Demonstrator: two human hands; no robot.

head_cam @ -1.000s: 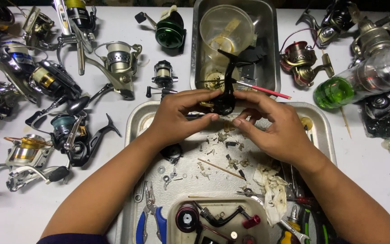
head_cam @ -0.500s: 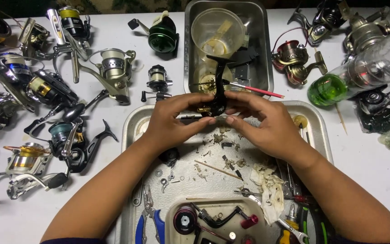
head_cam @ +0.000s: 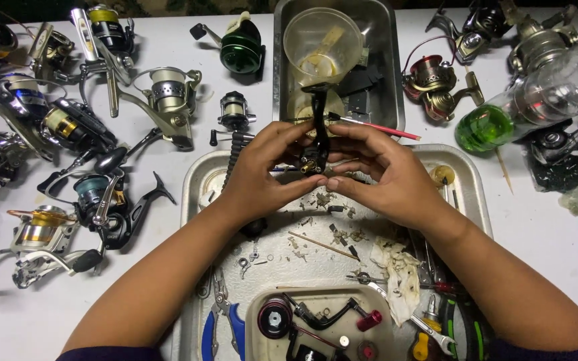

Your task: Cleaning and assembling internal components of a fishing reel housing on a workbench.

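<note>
My left hand [head_cam: 262, 170] and my right hand [head_cam: 386, 174] meet over the far end of a metal tray [head_cam: 199, 194]. Together they grip a black fishing reel body [head_cam: 317, 144], whose stem sticks up between my fingertips. Small brass-coloured parts show at its lower end. Both thumbs press under it. Beneath my hands the tray floor is strewn with scraps, a thin wooden stick [head_cam: 322, 245] and small washers [head_cam: 245, 263].
Several spinning reels [head_cam: 95, 194] crowd the white table at left, more at the top right. A deep steel pan [head_cam: 386, 80] holds a clear plastic cup [head_cam: 322, 43]. A red-handled brush [head_cam: 376, 127], a green-bottomed bottle [head_cam: 536, 100], blue pliers [head_cam: 225, 321] and a dish of reel parts [head_cam: 316, 321] lie near.
Both hands have kept hold of the reel body and shifted little. The view has tilted slightly, so the whole scene sits a bit lower in the picture.
</note>
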